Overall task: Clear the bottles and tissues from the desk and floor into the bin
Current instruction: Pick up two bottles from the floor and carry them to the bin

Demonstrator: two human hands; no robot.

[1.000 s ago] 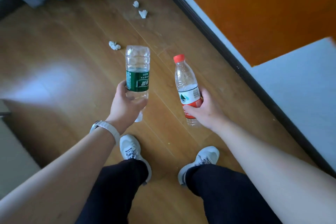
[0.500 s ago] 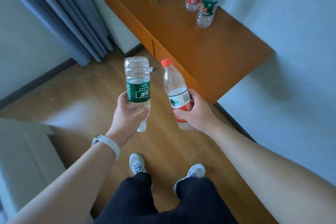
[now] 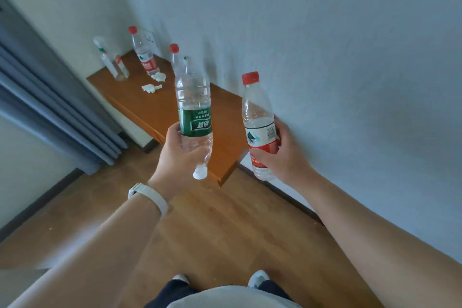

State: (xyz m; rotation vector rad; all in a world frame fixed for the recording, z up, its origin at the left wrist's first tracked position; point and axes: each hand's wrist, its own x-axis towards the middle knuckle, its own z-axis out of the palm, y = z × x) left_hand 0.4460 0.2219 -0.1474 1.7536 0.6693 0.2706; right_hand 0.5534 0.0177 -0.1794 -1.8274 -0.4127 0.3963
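My left hand (image 3: 178, 157) grips a clear green-label bottle (image 3: 193, 110) upside down, its white cap pointing at the floor. My right hand (image 3: 285, 155) holds a red-label bottle (image 3: 258, 122) upright by its lower half, red cap on top. Both are held in front of the wooden desk (image 3: 152, 107). On the desk stand several more bottles: a red-label one (image 3: 145, 54) at the back, two clear ones (image 3: 113, 62) at the left, and two (image 3: 178, 60) partly hidden behind the green-label bottle. Two crumpled tissues (image 3: 151, 88) (image 3: 159, 76) lie on the desk. No bin is in view.
A pale wall (image 3: 325, 45) runs along the right, close to my right hand. Grey curtains (image 3: 47, 107) hang at the left. Wooden floor (image 3: 225, 227) lies below, with my shoes (image 3: 257, 277) at the bottom edge.
My view has swung up from the floor to the desk and wall. Both hands still hold the same bottles and have risen slightly; the floor tissues are out of view.
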